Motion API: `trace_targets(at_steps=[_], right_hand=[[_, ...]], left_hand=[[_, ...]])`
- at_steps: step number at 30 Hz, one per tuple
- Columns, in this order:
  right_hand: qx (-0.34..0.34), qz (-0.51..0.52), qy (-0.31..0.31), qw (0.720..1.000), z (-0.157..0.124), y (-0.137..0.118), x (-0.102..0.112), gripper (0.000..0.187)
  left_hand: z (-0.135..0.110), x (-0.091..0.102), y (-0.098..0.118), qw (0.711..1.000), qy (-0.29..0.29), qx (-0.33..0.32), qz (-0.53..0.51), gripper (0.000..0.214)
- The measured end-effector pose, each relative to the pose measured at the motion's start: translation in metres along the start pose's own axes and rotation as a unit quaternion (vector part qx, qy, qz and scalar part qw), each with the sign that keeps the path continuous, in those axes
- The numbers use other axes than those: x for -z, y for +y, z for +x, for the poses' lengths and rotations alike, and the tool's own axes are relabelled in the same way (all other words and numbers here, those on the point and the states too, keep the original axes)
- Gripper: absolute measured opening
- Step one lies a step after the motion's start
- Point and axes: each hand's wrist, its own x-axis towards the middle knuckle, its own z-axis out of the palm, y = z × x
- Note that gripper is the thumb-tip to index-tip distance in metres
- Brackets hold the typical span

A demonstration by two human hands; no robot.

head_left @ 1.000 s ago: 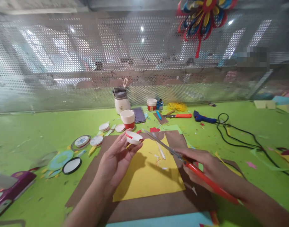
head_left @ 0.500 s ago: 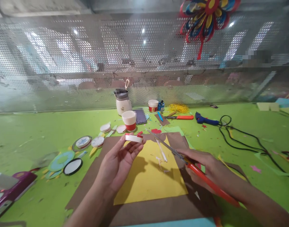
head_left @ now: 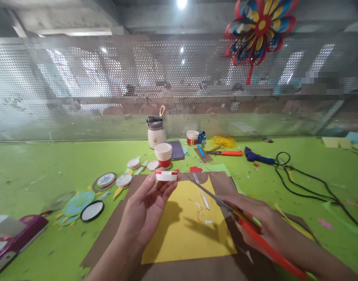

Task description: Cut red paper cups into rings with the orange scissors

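My left hand pinches a short white-and-red ring, which looks like a piece cut from a paper cup, between thumb and fingers. Scissors with orange-red handles are gripped in my right hand. Their blades point up and left, with the tips a little right of the ring and apart from it. Below both hands lies a yellow paper sheet on brown board, with white scraps on it. Just behind the ring stands a white-and-red paper cup.
A flask, a phone and an orange-handled knife lie or stand farther back. At right is a blue glue gun with a black cord. Paper discs and a purple power strip are at left.
The view has tilted up, so the table sits lower. The ring has turned slightly in my left hand, and its red flap sticks up less. The scissors stay near it.
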Motion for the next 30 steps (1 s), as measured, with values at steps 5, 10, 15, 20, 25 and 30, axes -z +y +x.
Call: trace_targets(at_steps=[5,10,15,20,25,30], right_hand=[[0.014,-0.024,0.012,1.000,-0.0038,0.0017,-0.0004,0.058],[0.015,-0.032,0.015,0.999,-0.0054,0.0012,-0.0007,0.061],[0.003,-0.028,0.008,1.000,-0.0057,0.0046,-0.0022,0.063],[-0.029,-0.014,0.026,0.999,-0.0032,0.0089,-0.0042,0.052],[-0.046,-0.021,0.019,0.999,-0.0020,0.0059,-0.0037,0.049],[-0.035,-0.024,0.015,0.999,-0.0024,0.0072,-0.0038,0.049]], left_hand=[[-0.0019,0.0003,0.0008,1.000,-0.014,-0.006,-0.012,0.019],[-0.0034,0.0010,0.0012,0.999,-0.034,0.004,-0.016,0.019],[-0.0026,0.0047,0.0006,0.999,-0.042,0.012,-0.008,0.019],[0.0000,0.0054,0.0008,0.999,-0.038,-0.002,-0.009,0.020],[0.0022,0.0046,0.0009,0.999,-0.031,0.001,-0.012,0.022],[0.0028,0.0031,0.0006,1.000,-0.026,0.002,-0.001,0.023]])
